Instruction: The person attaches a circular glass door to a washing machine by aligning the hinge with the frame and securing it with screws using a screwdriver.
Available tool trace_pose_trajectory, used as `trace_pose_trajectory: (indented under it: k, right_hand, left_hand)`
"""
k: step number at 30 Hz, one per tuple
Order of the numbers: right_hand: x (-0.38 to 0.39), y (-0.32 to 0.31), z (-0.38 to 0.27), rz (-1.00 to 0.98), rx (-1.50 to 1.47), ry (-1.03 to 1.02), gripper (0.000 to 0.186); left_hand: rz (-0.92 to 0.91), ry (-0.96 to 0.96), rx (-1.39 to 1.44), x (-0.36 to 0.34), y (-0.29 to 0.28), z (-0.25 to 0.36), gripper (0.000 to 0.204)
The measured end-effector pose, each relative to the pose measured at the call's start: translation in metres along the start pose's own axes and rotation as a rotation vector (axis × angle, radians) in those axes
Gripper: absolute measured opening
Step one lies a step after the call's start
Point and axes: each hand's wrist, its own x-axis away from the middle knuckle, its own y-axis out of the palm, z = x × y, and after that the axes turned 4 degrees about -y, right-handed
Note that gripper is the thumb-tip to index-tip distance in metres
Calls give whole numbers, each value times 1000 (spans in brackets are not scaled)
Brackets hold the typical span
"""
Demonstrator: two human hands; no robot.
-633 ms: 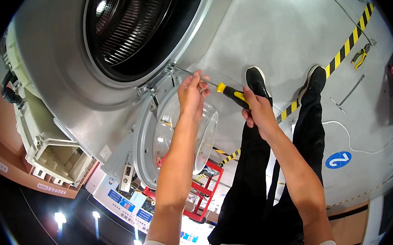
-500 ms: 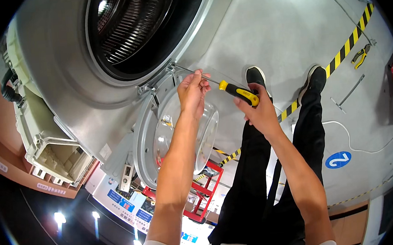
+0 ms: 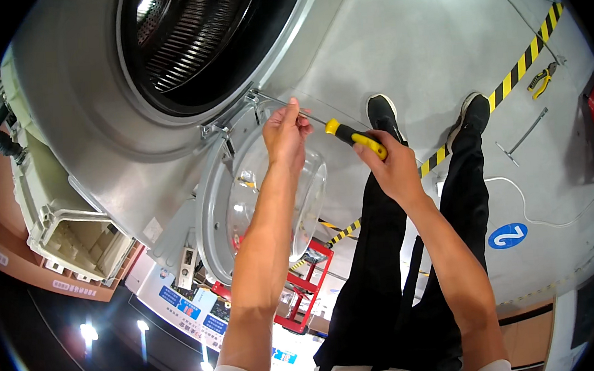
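Right grip [image 3: 386, 164] hiding screwdriver handle [image 3: 354, 139]

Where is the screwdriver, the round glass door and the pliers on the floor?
screwdriver [image 3: 357, 138]: head view, on its yellow and black handle, in the right hand [image 3: 393, 168].
round glass door [image 3: 260, 202]: head view, on the clear glass bowl, left of the forearm.
pliers [image 3: 542, 79]: head view, on the yellow handles.

Right hand [image 3: 391, 166] gripping yellow-and-black screwdriver [image 3: 356, 138], thin shaft reaching toward door hinge [image 3: 250, 106] of grey washing machine [image 3: 93, 131]. Left hand [image 3: 285, 132] pinching shaft near open round door [image 3: 263, 195]. Pliers [image 3: 542, 79] lying well apart on grey floor [image 3: 432, 45].
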Motion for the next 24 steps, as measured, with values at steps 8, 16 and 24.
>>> trace_pose_trajectory:
  k: [8,16,24]
  right_hand:
    - [-13,-6,-16,-75,-229,365,40]
    - [-14,-11,-5,-293,-424,793,45]
    - [1,-9,6,-77,200,-188,39]
  left_hand:
    - [-128,-16,6,1,-1,12,19]
    - [28,9,-58,-4,-6,7,20]
    - [85,-19,-20,-4,2,6,21]
